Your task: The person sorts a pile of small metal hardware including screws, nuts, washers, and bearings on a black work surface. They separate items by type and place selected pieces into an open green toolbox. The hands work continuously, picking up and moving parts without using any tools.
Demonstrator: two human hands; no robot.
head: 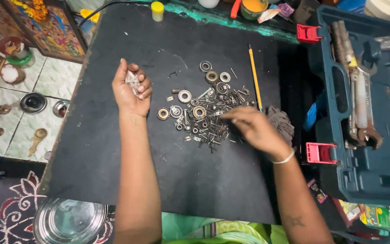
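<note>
On a black mat (195,180) lies a heap of small metal parts (206,115): screws, nuts, washers and ring-shaped bearings. My left hand (132,92) is held palm up to the left of the heap, cupped around several small silvery pieces (133,80). My right hand (253,129) reaches in from the right, its fingertips pinching down at the heap's right edge. Whether it grips a piece cannot be made out. A yellow pencil (254,77) lies just beyond it.
An open blue tool case (371,176) with red latches (319,152) holds rusty spanners (362,108) at the right. A steel bowl (71,221) sits at the near left. Small jars and lids stand along the far edge. Brass and steel items lie on the tiled floor at left.
</note>
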